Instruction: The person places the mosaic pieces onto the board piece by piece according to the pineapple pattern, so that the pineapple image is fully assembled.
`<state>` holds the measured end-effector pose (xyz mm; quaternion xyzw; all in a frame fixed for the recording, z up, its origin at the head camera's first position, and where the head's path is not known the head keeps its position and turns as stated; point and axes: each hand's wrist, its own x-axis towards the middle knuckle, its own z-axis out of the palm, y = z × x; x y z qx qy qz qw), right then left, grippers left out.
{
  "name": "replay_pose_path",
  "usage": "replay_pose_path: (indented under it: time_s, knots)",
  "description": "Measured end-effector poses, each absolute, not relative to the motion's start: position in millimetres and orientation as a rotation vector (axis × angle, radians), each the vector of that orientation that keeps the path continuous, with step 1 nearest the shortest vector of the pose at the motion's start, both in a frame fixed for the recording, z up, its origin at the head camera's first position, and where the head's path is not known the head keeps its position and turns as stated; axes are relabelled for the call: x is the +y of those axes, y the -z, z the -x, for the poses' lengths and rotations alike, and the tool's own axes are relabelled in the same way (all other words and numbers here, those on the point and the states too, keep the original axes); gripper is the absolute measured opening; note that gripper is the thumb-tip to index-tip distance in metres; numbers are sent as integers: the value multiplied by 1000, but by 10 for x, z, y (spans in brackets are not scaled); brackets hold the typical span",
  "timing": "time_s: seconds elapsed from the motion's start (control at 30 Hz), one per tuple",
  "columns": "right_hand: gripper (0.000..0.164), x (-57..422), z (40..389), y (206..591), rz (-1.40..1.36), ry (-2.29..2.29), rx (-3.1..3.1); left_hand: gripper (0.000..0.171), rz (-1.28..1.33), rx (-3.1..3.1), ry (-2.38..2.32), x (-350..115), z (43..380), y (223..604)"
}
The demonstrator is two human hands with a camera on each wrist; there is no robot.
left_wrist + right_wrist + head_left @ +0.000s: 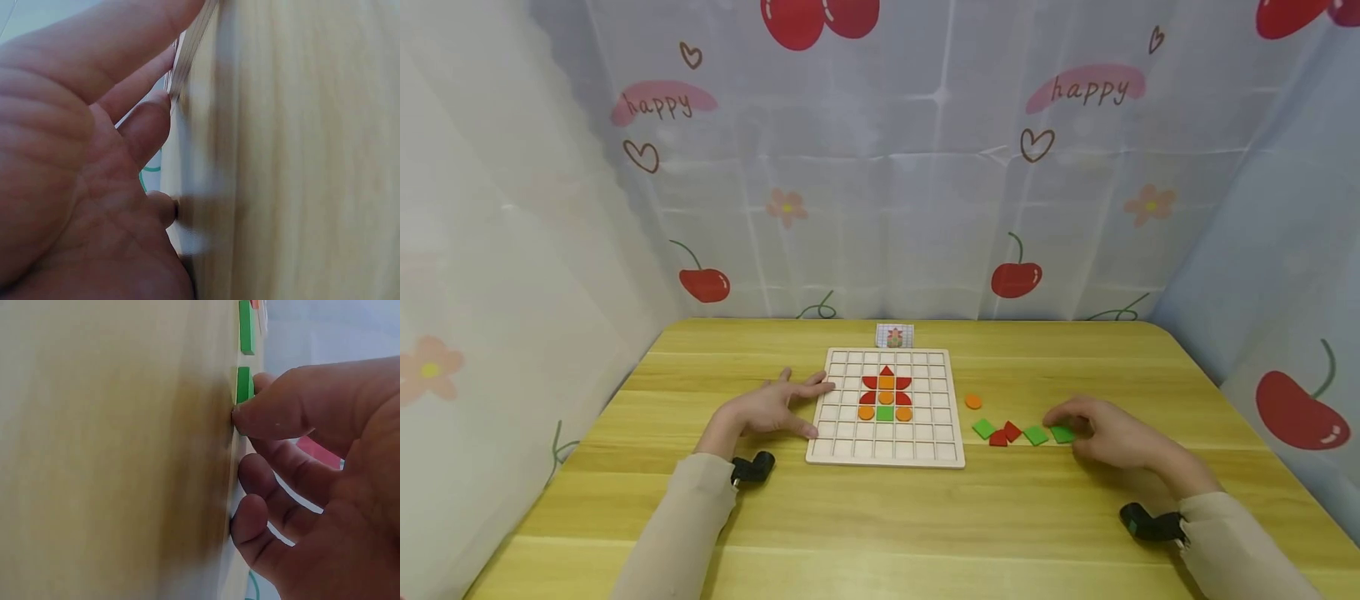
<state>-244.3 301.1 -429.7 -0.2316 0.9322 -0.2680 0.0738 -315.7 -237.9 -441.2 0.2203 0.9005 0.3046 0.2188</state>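
Beige sleeves (681,525) enter from the lower left and lower right of the frame, both forearms angled inward over the wooden table (880,533). At left of centre the left hand (763,410) lies palm down, fingers spread and fairly straight, thumb and index finger touching the left edge of the white gridded board (842,450); it is loosely splayed and grips nothing. Right of centre, the right hand (1116,435) reaches leftward with bent fingers, thumb and index finger pinching one end of a green tile (1062,434), which lies at table level; the right wrist view shows the other fingers curled below them. Left of that tile, towards the board, lie a second green tile (1036,435), two red pieces (997,438), a third green tile (983,429) and, higher up, an orange disc (973,402). Red, orange and green pieces (885,412) fill the board's middle.
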Motion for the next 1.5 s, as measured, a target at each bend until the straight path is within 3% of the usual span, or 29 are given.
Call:
replay_pose_path:
  time_s: [0.5, 1.5]
  knots:
    - [32, 2817, 2522, 4252, 624, 859, 2785, 85, -549, 2452, -929, -2386, 3132, 4436]
    - [29, 1188, 2913, 4017, 937, 864, 2643, 85, -569, 2495, -881, -2349, 3114, 4367]
